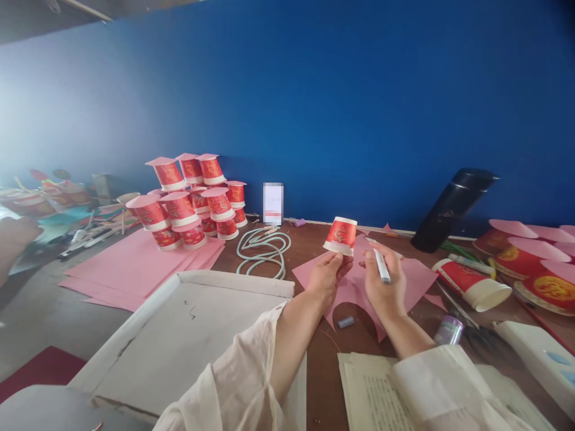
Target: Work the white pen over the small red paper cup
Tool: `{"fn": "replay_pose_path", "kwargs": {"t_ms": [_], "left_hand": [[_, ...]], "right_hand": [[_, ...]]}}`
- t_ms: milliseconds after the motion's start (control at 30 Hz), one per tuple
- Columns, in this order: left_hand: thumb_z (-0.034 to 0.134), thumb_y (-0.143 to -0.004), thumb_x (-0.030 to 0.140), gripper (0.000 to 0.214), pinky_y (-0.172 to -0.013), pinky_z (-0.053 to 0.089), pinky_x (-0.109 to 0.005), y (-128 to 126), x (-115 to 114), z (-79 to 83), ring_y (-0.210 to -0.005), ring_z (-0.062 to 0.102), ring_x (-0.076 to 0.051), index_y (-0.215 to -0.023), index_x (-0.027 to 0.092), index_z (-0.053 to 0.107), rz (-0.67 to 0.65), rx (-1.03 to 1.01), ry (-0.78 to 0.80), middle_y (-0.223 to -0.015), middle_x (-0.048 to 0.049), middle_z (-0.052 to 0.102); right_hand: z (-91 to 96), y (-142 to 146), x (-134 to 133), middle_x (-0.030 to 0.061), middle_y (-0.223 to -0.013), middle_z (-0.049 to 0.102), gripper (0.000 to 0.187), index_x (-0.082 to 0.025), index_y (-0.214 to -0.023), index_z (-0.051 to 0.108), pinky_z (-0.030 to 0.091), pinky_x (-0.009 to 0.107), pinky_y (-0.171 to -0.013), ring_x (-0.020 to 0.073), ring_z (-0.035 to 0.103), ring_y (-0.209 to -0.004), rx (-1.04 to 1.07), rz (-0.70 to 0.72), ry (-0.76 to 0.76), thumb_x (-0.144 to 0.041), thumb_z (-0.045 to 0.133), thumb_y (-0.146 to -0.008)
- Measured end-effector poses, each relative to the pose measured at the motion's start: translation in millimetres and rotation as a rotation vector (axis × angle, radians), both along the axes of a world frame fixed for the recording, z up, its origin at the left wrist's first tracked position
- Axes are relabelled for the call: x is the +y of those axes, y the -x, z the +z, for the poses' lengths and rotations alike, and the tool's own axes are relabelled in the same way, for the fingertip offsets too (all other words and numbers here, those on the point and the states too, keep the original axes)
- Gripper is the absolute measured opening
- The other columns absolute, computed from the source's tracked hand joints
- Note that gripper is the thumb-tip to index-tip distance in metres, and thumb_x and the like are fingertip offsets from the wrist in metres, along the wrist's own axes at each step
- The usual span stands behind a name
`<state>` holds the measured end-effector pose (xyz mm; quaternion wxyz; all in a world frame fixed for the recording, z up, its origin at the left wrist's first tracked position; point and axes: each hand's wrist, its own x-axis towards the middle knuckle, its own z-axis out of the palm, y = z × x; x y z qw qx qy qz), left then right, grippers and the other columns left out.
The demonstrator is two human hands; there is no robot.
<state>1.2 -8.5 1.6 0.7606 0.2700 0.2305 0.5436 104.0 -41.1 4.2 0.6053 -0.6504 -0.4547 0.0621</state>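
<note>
A red paper cup (341, 234) with a gold design is upside down, its white rim low. My left hand (329, 276) grips that rim from the near side. In my right hand (387, 281) is a white marker (382, 266), held between thumb and fingers just right of the cup. Under both hands lies a sheet of pink paper (359, 281) with curved pieces cut out of its near edge. A small grey cap (345, 322) rests on the table near that edge.
Stacked red cups with pink tops (193, 203) stand left on pink sheets (121, 269). A coiled cable (264, 251), a phone (273, 203), a white box lid (188, 335), a black bottle (451, 209), a lying cup (469, 284), scissors (458, 305) and printed papers (377, 389) surround the hands. Another person's hand (18, 239) shows far left.
</note>
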Motion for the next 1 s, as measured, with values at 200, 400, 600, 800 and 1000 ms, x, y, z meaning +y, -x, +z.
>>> {"fn": "replay_pose_path", "kwargs": {"t_ms": [200, 400, 600, 800, 1000], "left_hand": [[0.073, -0.070, 0.023, 0.015, -0.093, 0.046, -0.030, 1.0, -4.6, 3.8, -0.083, 0.065, -0.013, -0.079, 0.012, 0.067, -0.076, -0.122, 0.058, -0.083, -0.0067, 0.069], [0.071, -0.072, 0.022, 0.020, -0.091, 0.048, -0.028, -3.1, -9.0, 0.1, -0.084, 0.065, -0.014, -0.088, 0.009, 0.069, -0.125, -0.131, 0.060, -0.087, -0.0096, 0.069], [0.073, -0.071, 0.023, 0.023, -0.077, 0.052, -0.023, -5.7, -18.0, 6.1, -0.073, 0.064, -0.013, -0.087, 0.007, 0.068, -0.172, -0.137, 0.058, -0.079, -0.0083, 0.067], [0.070, -0.074, 0.032, 0.024, -0.061, 0.052, -0.017, -3.2, -11.7, 11.5, -0.062, 0.059, -0.008, -0.083, 0.011, 0.066, -0.092, -0.315, 0.212, -0.074, -0.0053, 0.064], [0.064, -0.077, 0.046, 0.037, -0.076, 0.055, -0.027, 0.2, -5.9, 16.5, -0.078, 0.065, -0.017, -0.090, 0.011, 0.065, -0.087, -0.385, 0.218, -0.087, -0.0105, 0.067]], "right_hand": [[-4.8, -4.5, 9.0, 0.0032, -0.078, 0.069, 0.044, -0.019, -0.103, 0.059, 0.052, 0.026, -0.045, 0.0144, 0.063, -0.058, 0.500, 0.135, 0.086, -0.051, 0.064, -0.073], [-5.5, -5.9, 13.1, -0.0028, -0.064, 0.064, 0.038, -0.016, -0.088, 0.063, 0.048, 0.014, -0.044, 0.0068, 0.058, -0.053, 1.012, 0.304, -0.011, -0.030, 0.081, -0.057], [-2.5, -9.7, 17.0, -0.0047, -0.055, 0.053, 0.019, -0.015, -0.074, 0.057, 0.044, 0.010, -0.041, 0.0042, 0.051, -0.048, 1.212, 0.419, -0.023, -0.017, 0.072, -0.064], [-2.5, -0.5, 15.4, -0.0037, -0.056, 0.049, 0.011, -0.014, -0.074, 0.055, 0.035, 0.008, -0.034, 0.0015, 0.042, -0.043, 1.327, 0.506, 0.053, -0.011, 0.065, -0.069], [-11.1, 5.8, 15.7, -0.0065, -0.055, 0.045, 0.020, -0.015, -0.072, 0.053, 0.033, 0.009, -0.035, 0.0009, 0.039, -0.043, 1.305, 0.481, 0.058, -0.012, 0.070, -0.062]]}}
